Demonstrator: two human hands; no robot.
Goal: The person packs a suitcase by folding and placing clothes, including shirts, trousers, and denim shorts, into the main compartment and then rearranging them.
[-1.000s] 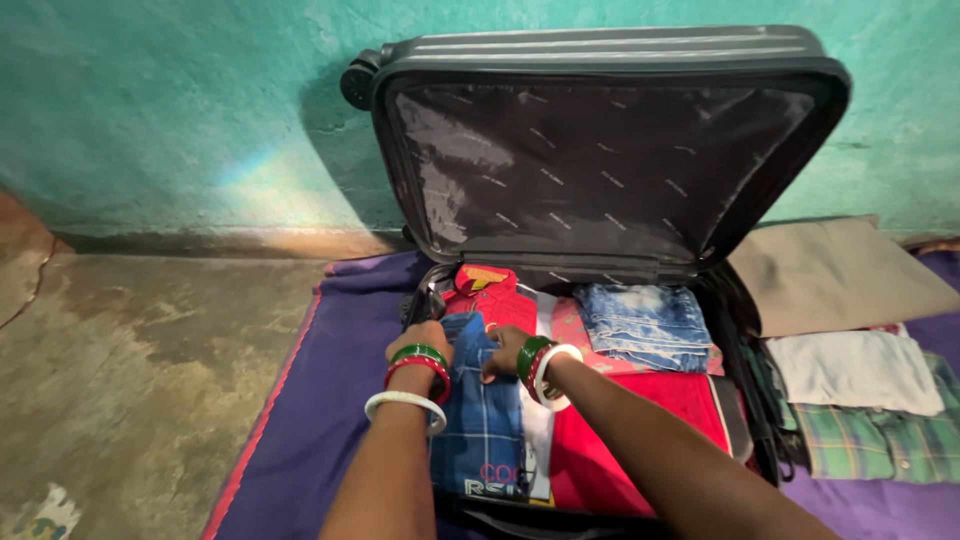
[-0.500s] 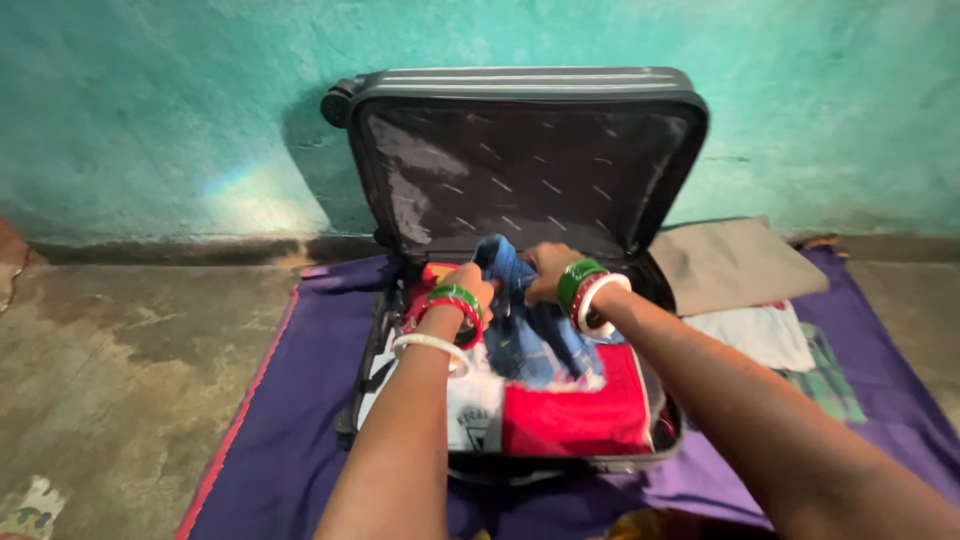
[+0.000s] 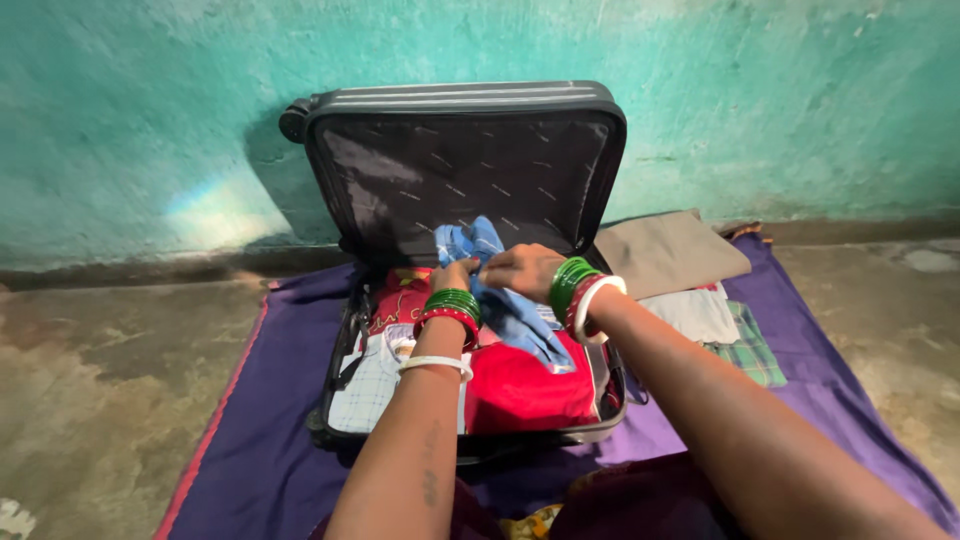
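Note:
An open dark grey suitcase (image 3: 330, 420) lies on a purple mat, its lid leaning against the teal wall. Inside lie a red garment (image 3: 520, 385), a red patterned cloth (image 3: 395, 295) and a white checked cloth (image 3: 370, 385). Both my hands grip a blue checked shirt (image 3: 500, 300) lifted above the clothes. My left hand (image 3: 455, 272) pinches its near edge. My right hand (image 3: 520, 268) holds it just to the right. Both wrists wear green, red and white bangles.
To the right of the suitcase, on the purple mat (image 3: 280, 400), lie folded clothes: a beige piece (image 3: 670, 255), a white one (image 3: 695, 312) and a green checked one (image 3: 750, 350). Bare concrete floor (image 3: 110, 370) surrounds the mat. The teal wall (image 3: 150, 110) stands behind.
My hands have picked the blue checked shirt up off the packed clothes and raised it toward the lid. The view has pulled back, so the suitcase looks smaller.

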